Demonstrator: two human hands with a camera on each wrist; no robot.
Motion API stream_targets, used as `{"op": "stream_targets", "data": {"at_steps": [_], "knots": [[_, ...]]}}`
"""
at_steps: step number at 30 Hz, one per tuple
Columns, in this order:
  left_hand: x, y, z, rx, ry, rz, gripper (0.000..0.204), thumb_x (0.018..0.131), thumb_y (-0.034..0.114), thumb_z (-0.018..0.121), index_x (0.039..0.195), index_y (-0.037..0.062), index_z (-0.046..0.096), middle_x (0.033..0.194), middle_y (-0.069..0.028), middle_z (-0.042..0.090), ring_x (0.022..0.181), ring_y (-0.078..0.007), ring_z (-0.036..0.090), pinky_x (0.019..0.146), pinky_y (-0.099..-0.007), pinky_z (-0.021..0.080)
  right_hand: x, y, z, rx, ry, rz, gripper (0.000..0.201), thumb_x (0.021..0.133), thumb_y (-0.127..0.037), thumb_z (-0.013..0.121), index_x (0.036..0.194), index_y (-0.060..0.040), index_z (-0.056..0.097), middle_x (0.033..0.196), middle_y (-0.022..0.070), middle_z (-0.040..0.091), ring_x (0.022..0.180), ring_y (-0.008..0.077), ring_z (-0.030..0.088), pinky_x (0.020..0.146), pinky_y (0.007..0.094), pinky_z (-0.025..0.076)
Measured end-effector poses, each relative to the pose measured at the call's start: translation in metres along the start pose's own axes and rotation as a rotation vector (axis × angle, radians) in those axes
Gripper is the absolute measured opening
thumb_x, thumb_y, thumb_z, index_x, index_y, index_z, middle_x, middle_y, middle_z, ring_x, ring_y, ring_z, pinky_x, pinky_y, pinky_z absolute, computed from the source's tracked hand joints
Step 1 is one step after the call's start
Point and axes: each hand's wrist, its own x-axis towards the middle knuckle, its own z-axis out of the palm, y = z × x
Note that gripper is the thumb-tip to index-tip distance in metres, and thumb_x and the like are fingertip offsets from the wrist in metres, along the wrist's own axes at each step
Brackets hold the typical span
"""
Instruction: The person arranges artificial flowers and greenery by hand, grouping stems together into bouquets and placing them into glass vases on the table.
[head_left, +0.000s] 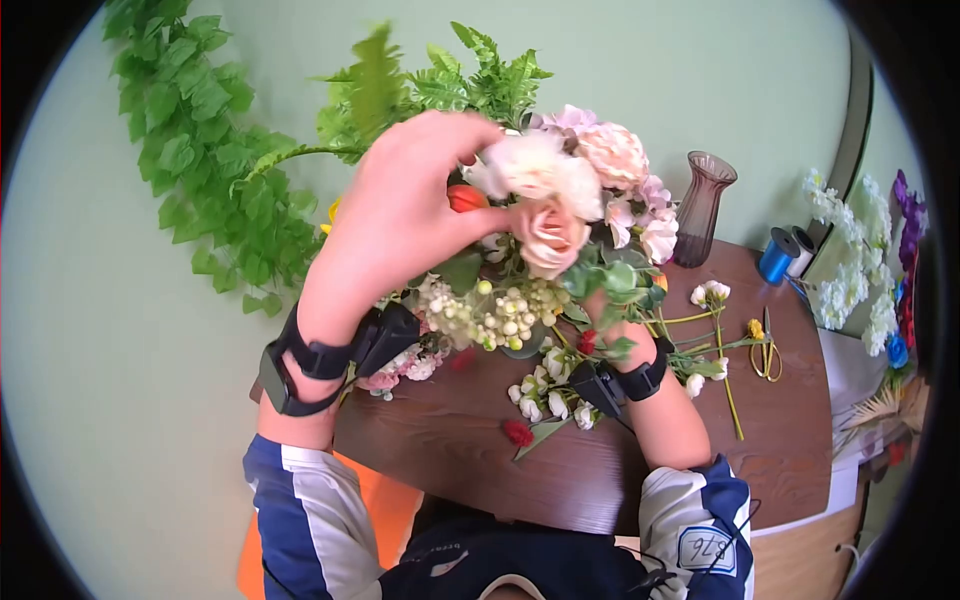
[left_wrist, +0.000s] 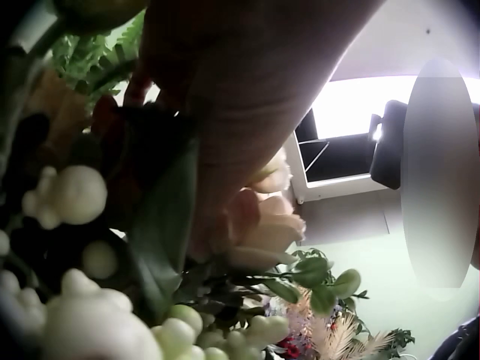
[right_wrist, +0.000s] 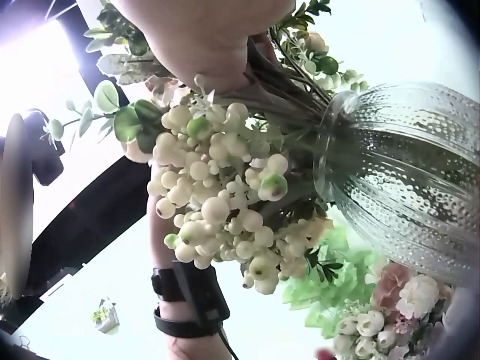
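Wooden table (head_left: 430, 440) underlies the glass vase (right_wrist: 412, 180). Above the vase, left hand (head_left: 400, 195) curls round a white bloom (head_left: 530, 165); right hand (right_wrist: 210, 37) grips stems (right_wrist: 292, 101) near its mouth, presumably for stability.

The head view looks down from above; both wrist views (very close in) share its cream berries (head_left: 490, 315).

1. L hand (head_left: 410, 190): upper ctr of head view, raised, back of hand up, thumb (head_left: 482, 224) pointing R, fingers bent over above it.
2. L forearm (head_left: 338, 290): slants up & R from lower L.
3. R hand (right_wrist: 206, 34): top of R wrist view, fingers curled round; mostly hidden in head view.
4. R forearm (head_left: 668, 425): lower R of ctr, angled up & L, lower than L hand.
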Motion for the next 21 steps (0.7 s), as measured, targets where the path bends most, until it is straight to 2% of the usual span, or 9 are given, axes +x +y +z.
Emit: {"op": "stream_targets", "data": {"at_steps": [1, 2, 3, 5, 10, 15, 17, 20, 21], "knots": [[0.000, 0.010, 0.001, -0.057, 0.150, -0.076, 0.035, 0.059, 0.005, 0.072, 0.092, 0.0042, 0.058, 0.082, -0.0084, 0.058, 0.077, -0.0275, 0.056, 0.070, -0.0329, 0.045, 0.026, 0.013, 0.020, -0.001, -0.008, 0.006, 0.031, 0.076, -0.013, 0.064, 0.105, -0.0049, 0.057, 0.098, 0.0063, 0.061, 0.092, 0.0202, 0.056, 0.082, 0.0348, 0.042], [0.001, 0.013, 0.007, -0.055, 0.234, 0.087, 0.033, 0.061, 0.003, 0.071, 0.093, 0.0061, 0.060, 0.081, -0.0081, 0.058, 0.076, -0.0265, 0.057, 0.066, -0.0313, 0.046, 0.010, 0.008, 0.009, -0.003, -0.018, 0.012, 0.030, 0.076, -0.013, 0.064, 0.104, -0.0048, 0.057, 0.098, 0.0062, 0.061, 0.091, 0.0200, 0.057, 0.081, 0.0347, 0.042], [-0.003, 0.012, 0.009, -0.058, 0.238, 0.082, 0.033, 0.061, 0.003, 0.071, 0.093, 0.0061, 0.060, 0.081, -0.0081, 0.058, 0.076, -0.0265, 0.057, 0.066, -0.0313, 0.046, 0.019, 0.013, 0.016, -0.004, -0.030, 0.019, 0.030, 0.076, -0.013, 0.064, 0.104, -0.0048, 0.057, 0.097, 0.0061, 0.061, 0.091, 0.0198, 0.057, 0.081, 0.0345, 0.042], [-0.011, 0.012, 0.012, 0.015, -0.077, 0.142, 0.029, 0.064, 0.004, 0.069, 0.091, 0.0082, 0.060, 0.078, -0.0069, 0.057, 0.071, -0.0263, 0.057, 0.061, -0.0325, 0.045, 0.009, 0.012, 0.009, -0.003, -0.050, 0.033, 0.030, 0.076, -0.013, 0.064, 0.104, -0.0048, 0.057, 0.097, 0.0060, 0.061, 0.090, 0.0194, 0.057, 0.080, 0.0342, 0.043], [-0.018, 0.002, 0.016, 0.097, -0.081, 0.060, 0.021, 0.066, 0.004, 0.066, 0.085, 0.0071, 0.058, 0.074, -0.0072, 0.054, 0.066, -0.0278, 0.054, 0.056, -0.0345, 0.043, 0.011, 0.014, 0.009, 0.001, -0.100, 0.075, 0.029, 0.076, -0.013, 0.065, 0.104, -0.0047, 0.057, 0.095, 0.0056, 0.061, 0.089, 0.0183, 0.058, 0.079, 0.0335, 0.044], [-0.022, -0.006, 0.032, 0.312, -0.107, 0.164, 0.018, 0.067, 0.005, 0.065, 0.083, 0.0052, 0.058, 0.078, -0.0064, 0.056, 0.081, -0.0252, 0.054, 0.072, -0.0344, 0.041, 0.000, 0.022, -0.005, 0.005, -0.143, 0.105, 0.029, 0.076, -0.012, 0.065, 0.103, -0.0046, 0.058, 0.093, 0.0052, 0.062, 0.087, 0.0173, 0.058, 0.077, 0.0328, 0.045], [-0.029, 0.005, 0.025, 0.298, -0.059, 0.115, 0.019, 0.067, 0.007, 0.067, 0.084, 0.0047, 0.058, 0.083, -0.0062, 0.058, 0.087, -0.0246, 0.054, 0.078, -0.0338, 0.039, 0.007, 0.027, -0.003, 0.002, -0.154, 0.116, 0.028, 0.076, -0.012, 0.065, 0.103, -0.0046, 0.058, 0.093, 0.0050, 0.062, 0.086, 0.0169, 0.059, 0.077, 0.0325, 0.046], [-0.044, 0.014, 0.013, 0.336, 0.282, -0.041, 0.022, 0.065, 0.007, 0.069, 0.084, 0.0051, 0.059, 0.083, -0.0065, 0.057, 0.085, -0.0240, 0.055, 0.076, -0.0346, 0.041, 0.012, 0.027, 0.001, 0.000, -0.171, 0.136, 0.028, 0.077, -0.012, 0.065, 0.102, -0.0045, 0.058, 0.092, 0.0047, 0.062, 0.085, 0.0163, 0.059, 0.076, 0.0321, 0.047], [-0.053, 0.017, 0.012, 0.338, 0.284, -0.044, 0.022, 0.065, 0.007, 0.069, 0.084, 0.0051, 0.059, 0.083, -0.0065, 0.057, 0.085, -0.0240, 0.055, 0.076, -0.0346, 0.041, -0.022, 0.004, -0.028, 0.001, -0.179, 0.141, 0.028, 0.077, -0.012, 0.065, 0.102, -0.0045, 0.058, 0.091, 0.0047, 0.062, 0.085, 0.0161, 0.059, 0.075, 0.0319, 0.047]]}}
